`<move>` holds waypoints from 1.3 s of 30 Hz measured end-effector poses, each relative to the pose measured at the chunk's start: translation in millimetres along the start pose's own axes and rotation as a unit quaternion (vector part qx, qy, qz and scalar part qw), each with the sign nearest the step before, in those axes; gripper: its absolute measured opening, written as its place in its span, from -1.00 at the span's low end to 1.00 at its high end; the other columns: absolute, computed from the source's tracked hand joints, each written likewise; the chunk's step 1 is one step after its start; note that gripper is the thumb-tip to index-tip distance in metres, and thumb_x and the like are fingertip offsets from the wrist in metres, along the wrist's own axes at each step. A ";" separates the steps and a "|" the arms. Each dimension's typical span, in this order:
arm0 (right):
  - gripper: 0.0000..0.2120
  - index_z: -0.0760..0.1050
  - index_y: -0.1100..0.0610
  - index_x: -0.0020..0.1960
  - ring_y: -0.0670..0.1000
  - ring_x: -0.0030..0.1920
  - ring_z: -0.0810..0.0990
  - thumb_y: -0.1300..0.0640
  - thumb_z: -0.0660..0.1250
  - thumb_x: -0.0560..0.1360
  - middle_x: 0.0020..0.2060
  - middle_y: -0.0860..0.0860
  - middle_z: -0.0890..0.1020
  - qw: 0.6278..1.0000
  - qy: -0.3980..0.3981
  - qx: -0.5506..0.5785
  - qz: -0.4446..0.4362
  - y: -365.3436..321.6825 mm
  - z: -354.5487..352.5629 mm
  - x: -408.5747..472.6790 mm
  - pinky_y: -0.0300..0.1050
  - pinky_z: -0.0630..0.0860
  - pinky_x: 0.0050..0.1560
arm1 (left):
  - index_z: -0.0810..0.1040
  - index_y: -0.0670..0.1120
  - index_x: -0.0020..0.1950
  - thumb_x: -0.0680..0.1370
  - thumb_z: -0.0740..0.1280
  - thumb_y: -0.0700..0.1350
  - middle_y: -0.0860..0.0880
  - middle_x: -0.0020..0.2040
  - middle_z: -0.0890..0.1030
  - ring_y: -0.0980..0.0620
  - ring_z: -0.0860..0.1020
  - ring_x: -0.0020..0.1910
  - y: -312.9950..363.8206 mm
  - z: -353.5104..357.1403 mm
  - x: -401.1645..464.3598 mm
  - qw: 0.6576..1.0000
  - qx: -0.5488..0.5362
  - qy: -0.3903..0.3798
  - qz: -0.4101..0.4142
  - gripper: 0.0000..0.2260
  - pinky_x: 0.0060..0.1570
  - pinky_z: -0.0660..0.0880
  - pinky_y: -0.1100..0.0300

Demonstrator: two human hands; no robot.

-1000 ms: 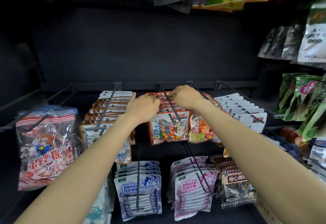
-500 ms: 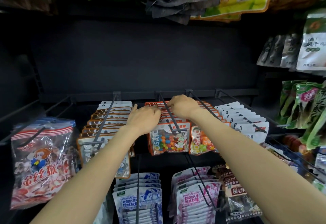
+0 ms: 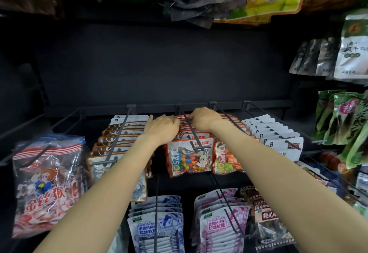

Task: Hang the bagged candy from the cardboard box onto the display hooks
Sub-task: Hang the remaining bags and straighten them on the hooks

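A person's two bare arms reach deep into a dark shop display fitted with rows of metal hooks. Far left hangs a red-striped bag with a monkey cartoon [image 3: 46, 185], and beside it a row of orange-edged bags [image 3: 119, 139] fills one hook. The left hand [image 3: 162, 128] lies knuckles-up on the back of a row of orange-bordered candy bags [image 3: 190, 157], its fingers curled down among the bag tops and hidden, so whether they pinch a bag cannot be told. The centre hook [image 3: 192, 131] runs between the two hands. The right hand [image 3: 205, 118] sits just across that hook, fingers bent together at the bag tops near the rear rail; its grip cannot be made out either. White bags [image 3: 276, 135] line the hook to the right, with green packets [image 3: 342, 117] beyond.
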State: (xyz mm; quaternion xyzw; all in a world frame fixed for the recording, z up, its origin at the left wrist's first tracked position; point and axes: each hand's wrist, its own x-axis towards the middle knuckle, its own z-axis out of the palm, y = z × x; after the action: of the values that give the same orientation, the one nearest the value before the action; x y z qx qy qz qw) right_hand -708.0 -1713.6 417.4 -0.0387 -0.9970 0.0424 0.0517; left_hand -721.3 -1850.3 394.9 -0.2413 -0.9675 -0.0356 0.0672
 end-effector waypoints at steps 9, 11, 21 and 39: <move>-0.66 0.48 0.00 0.32 0.11 0.17 0.54 0.16 0.12 0.60 0.27 0.06 0.53 1.000 0.001 0.007 -0.013 0.4 -4.9 -0.2 0.04 0.51 0.18 | 0.41 -0.21 0.19 0.63 0.01 -0.23 -0.17 0.26 0.50 -0.16 0.46 0.22 4.2 3.6 -4.9 0.999 0.027 0.042 0.005 -0.77 0.36 0.24 -0.11; -0.66 0.46 -0.01 0.33 0.11 0.17 0.54 0.15 0.12 0.60 0.27 0.06 0.53 1.000 -0.002 0.004 -0.015 0.5 -5.5 0.1 0.05 0.51 0.18 | 0.41 -0.22 0.19 0.64 0.01 -0.22 -0.17 0.25 0.50 -0.15 0.47 0.20 4.4 3.7 -5.8 0.998 0.023 0.051 0.005 -0.76 0.33 0.27 -0.08; -0.68 0.48 0.07 0.31 0.08 0.13 0.55 0.18 0.14 0.60 0.22 0.06 0.56 0.999 -0.012 -0.045 -0.018 -1.5 -3.3 15.7 -0.01 0.53 0.14 | 0.15 -0.15 0.52 0.68 -0.11 -0.10 -0.10 0.55 0.13 -0.09 0.09 0.53 -3.5 5.7 10.7 1.000 -0.010 -0.002 0.010 -0.58 0.48 0.01 -0.09; -0.69 0.48 0.15 0.31 0.09 0.12 0.55 0.17 0.13 0.61 0.22 0.09 0.55 0.993 -0.057 -0.097 -0.047 2.0 0.5 48.6 -0.07 0.50 0.13 | 0.41 -0.13 0.31 0.67 -0.13 -0.09 -0.11 0.43 0.36 -0.11 0.34 0.37 -4.6 8.6 34.2 0.991 -0.117 0.002 -0.060 -0.60 0.40 0.19 -0.04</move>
State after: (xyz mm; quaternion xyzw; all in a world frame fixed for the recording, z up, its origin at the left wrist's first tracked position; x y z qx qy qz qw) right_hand -756.1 -1707.7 421.6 0.0055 -0.9985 -0.0544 -0.0076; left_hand -754.3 -1837.7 391.2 -0.1884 -0.9694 -0.1528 0.0383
